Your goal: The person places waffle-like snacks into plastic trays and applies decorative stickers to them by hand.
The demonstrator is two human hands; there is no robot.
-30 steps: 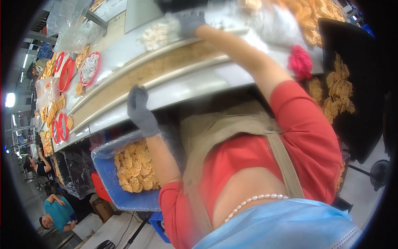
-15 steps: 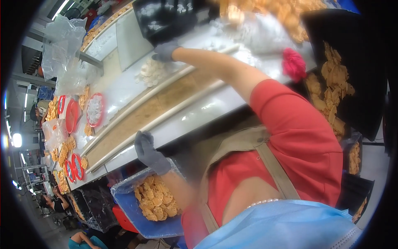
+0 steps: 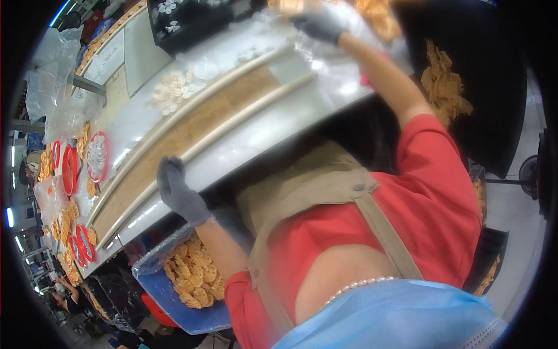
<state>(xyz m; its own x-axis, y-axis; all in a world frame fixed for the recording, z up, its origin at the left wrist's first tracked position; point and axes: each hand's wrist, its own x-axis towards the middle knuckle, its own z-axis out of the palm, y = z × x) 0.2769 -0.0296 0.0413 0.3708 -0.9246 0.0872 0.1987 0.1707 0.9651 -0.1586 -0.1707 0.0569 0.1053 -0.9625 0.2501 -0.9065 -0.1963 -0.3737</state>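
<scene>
My left hand [image 3: 181, 191], in a dark grey glove, rests by the near pale rail [image 3: 232, 122] of the table. Its fingers are curled in, and what they hold, if anything, is hidden. At the far side my gloved right hand [image 3: 318, 27] is stretched out, smeared by motion. Just past its fingers are blurred tan pieces [image 3: 290, 6]; I cannot tell whether it touches them. Between the rails runs a brown strip [image 3: 197, 131]. Small round white pieces [image 3: 172, 92] lie heaped beyond the far rail.
A black tray [image 3: 203, 23] holds white pieces at the back. A blue bin [image 3: 212, 320] of thin tan pieces stands below my left forearm. Red-rimmed baskets [image 3: 70, 168] sit at the left. At the right is a black container [image 3: 494, 116] with more tan pieces.
My right hand has moved right, from beside the white heap and black tray to the tan pieces at the far side. My left hand stays by the near rail; the whole view has shifted.
</scene>
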